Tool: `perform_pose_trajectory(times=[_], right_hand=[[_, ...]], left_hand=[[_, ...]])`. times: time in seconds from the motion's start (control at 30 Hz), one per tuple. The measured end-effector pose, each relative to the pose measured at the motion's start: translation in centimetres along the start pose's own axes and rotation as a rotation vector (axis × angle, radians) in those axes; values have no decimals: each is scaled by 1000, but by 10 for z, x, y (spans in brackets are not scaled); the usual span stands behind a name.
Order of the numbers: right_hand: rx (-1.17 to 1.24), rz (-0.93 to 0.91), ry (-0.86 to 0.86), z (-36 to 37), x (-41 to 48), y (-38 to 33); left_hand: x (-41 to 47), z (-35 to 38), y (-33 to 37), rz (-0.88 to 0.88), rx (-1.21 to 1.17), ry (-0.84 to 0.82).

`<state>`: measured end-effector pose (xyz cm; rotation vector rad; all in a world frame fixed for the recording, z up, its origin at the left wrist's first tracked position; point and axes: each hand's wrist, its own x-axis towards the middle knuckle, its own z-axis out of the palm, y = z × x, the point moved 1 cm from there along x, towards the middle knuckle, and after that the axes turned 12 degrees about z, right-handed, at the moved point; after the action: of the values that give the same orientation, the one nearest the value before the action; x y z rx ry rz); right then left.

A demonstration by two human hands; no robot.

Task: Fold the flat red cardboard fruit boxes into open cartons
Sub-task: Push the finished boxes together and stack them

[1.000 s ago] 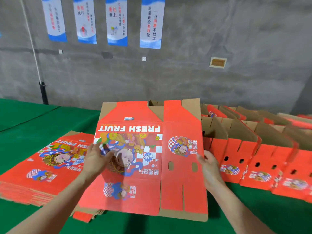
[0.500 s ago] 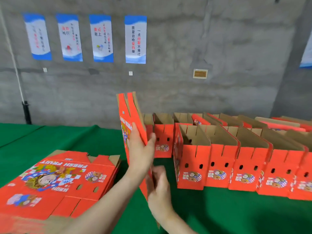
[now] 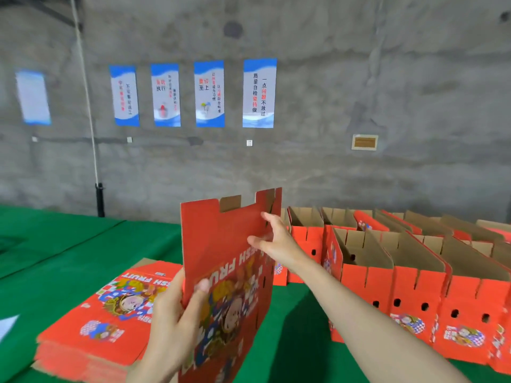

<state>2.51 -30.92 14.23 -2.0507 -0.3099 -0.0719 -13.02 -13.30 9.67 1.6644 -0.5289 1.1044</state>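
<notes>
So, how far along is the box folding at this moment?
Done: many open cartons stand in rows on the right. In hand: one flat box, held upright; the left hand grips its lower left edge, the right hand touches its upper right part. Left: a stack of flat boxes on the green surface, not yet folded.

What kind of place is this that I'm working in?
Probably a packing workshop or warehouse: bare concrete wall with slogan posters, rows of folded red fruit cartons, and a stack of flat boxes.
</notes>
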Motion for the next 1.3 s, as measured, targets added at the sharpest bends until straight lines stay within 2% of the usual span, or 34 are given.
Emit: perform_pose_trajectory(times=[0.1,0.23,0.33,0.43,0.53,0.73,0.87,0.93,1.0,1.1,1.13,1.23,1.3], right_hand=[[-45,-28,41,-4,10,-5],[60,-3,48,-13,16,-12],[-45,47,38,-27,13,-12],[-51,55,-63,-36,3,-13],[-81,38,2,-43,-12,-18],[88,54,320,-67,-49,-15],[126,46,449,-95,-77,-4],[159,34,497,-106,-92,5],[202,1,541,-114,-108,13],[238,-23,589,-122,-130,28],[224,-22,595,-124,-137,34],[193,-17,603,-128,-152,49],[184,-13,599,-131,-163,56]], left_hand=[[9,-27,0,6,-41,-1],[15,-50,-15,-24,-118,16],[18,-56,-23,-32,-153,37],[25,-60,-33,-57,-213,74],[32,-63,-43,-84,-277,75],[55,-56,-51,-132,-437,-164],[72,-46,-41,26,-163,-341],[77,-33,-38,92,-106,-376],[80,-17,-38,48,-104,-376],[80,11,-32,-280,-366,-404],[81,19,-27,-316,-408,-439],[75,39,-18,-208,-271,-638],[68,49,-14,-184,-231,-714]])
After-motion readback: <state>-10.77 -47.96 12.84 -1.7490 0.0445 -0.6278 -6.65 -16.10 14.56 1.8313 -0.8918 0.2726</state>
